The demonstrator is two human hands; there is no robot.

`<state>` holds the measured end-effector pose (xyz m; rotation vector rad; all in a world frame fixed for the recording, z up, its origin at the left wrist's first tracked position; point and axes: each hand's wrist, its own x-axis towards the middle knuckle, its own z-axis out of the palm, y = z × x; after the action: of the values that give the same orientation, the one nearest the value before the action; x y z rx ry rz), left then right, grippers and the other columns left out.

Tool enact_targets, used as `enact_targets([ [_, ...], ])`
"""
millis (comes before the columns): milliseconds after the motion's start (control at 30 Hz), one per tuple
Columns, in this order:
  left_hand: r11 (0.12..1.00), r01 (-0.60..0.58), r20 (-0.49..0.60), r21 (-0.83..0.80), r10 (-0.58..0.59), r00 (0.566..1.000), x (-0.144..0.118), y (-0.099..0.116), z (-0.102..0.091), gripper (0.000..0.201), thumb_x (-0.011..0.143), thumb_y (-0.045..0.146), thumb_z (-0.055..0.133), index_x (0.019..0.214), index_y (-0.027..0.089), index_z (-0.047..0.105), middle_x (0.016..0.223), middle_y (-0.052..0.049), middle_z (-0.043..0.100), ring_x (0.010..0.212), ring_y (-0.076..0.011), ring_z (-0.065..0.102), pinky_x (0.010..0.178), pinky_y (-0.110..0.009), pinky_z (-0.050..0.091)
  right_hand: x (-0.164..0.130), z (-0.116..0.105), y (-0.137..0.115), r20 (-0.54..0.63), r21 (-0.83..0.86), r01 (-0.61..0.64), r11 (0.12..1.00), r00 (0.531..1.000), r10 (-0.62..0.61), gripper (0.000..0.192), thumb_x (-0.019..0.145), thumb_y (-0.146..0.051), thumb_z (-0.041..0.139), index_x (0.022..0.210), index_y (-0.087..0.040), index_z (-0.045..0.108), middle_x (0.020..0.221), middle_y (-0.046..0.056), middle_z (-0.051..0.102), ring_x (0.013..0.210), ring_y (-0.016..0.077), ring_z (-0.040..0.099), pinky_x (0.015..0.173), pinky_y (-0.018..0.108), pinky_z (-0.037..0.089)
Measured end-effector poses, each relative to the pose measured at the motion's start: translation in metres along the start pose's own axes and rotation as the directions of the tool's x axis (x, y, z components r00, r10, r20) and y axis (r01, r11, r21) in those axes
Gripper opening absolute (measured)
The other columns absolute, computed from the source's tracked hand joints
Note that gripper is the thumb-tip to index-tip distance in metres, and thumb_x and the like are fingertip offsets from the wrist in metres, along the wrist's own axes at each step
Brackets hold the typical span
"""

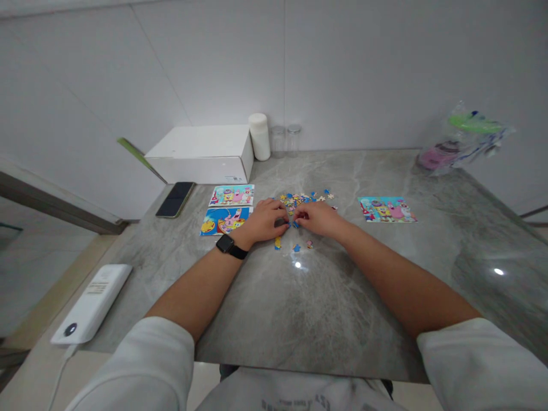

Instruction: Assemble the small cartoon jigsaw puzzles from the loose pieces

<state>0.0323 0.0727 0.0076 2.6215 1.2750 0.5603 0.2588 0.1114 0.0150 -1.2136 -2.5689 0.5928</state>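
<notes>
My left hand (269,220) has its fingers curled and its thumb drawn in, with a bit of blue puzzle piece at the tips. Close beside it, my right hand (317,218) pinches a small blue puzzle piece (295,224). The fingers partly hide both pieces. Just beyond the hands lies a loose pile of puzzle pieces (302,198), mostly yellow and blue. On the near side, a yellow piece (278,243), a blue piece (297,248) and a pinkish piece (309,244) lie apart on the grey table (295,308).
Two cartoon picture cards, an upper one (232,195) and a blue one (225,221), lie left; another card (387,209) lies right. A phone (175,200), white box (201,154), white bottle (259,137), two glasses, white power bank (93,302) and plastic bag (462,142) stand around.
</notes>
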Motion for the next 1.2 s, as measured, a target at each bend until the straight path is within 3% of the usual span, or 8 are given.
enact_targets([
  [200, 1.0, -0.005, -0.002, 0.004, 0.005, 1.0, 0.0, 0.0, 0.001, 0.014, 0.09, 0.034, 0.072, 0.1, 0.024, 0.075, 0.117, -0.006, 0.07, 0.113, -0.0269, 0.061, 0.101, -0.045, 0.045, 0.0, 0.001, 0.0, -0.007, -0.124, 0.007, 0.992, 1.0, -0.008, 0.014, 0.091, -0.021, 0.066, 0.096, -0.023, 0.079, 0.093, 0.004, 0.08, 0.088, 0.0218, 0.07, 0.076, 0.031, 0.044],
  [500, 1.0, -0.01, 0.0, -0.001, 0.01, 1.0, 0.0, -0.001, 0.002, 0.013, 0.09, 0.033, 0.071, 0.1, 0.025, 0.075, 0.115, -0.006, 0.07, 0.112, -0.027, 0.061, 0.101, -0.045, 0.045, 0.0, -0.013, 0.008, -0.064, -0.135, -0.012, 0.991, 0.998, 0.003, 0.014, 0.094, -0.026, 0.066, 0.098, -0.023, 0.079, 0.098, 0.006, 0.08, 0.09, 0.0236, 0.07, 0.078, 0.033, 0.045],
  [833, 1.0, -0.014, -0.006, 0.012, 0.014, 1.0, 0.0, -0.004, 0.005, 0.014, 0.09, 0.033, 0.072, 0.101, 0.025, 0.074, 0.115, -0.006, 0.07, 0.113, -0.0275, 0.061, 0.103, -0.046, 0.045, -0.004, 0.003, 0.0, 0.031, -0.187, 0.048, 0.981, 0.999, -0.043, 0.012, 0.091, -0.028, 0.074, 0.101, -0.022, 0.078, 0.111, 0.011, 0.078, 0.105, 0.0281, 0.069, 0.087, 0.036, 0.048],
  [1200, 0.998, 0.01, -0.023, 0.055, -0.009, 1.0, 0.0, 0.004, 0.002, 0.016, 0.091, 0.034, 0.069, 0.103, 0.025, 0.073, 0.113, -0.007, 0.071, 0.11, -0.0278, 0.062, 0.097, -0.045, 0.045, -0.001, -0.009, 0.005, 0.039, -0.142, 0.07, 0.987, 0.997, -0.065, 0.014, 0.09, -0.025, 0.072, 0.101, -0.025, 0.081, 0.102, 0.007, 0.079, 0.098, 0.0254, 0.069, 0.086, 0.034, 0.048],
])
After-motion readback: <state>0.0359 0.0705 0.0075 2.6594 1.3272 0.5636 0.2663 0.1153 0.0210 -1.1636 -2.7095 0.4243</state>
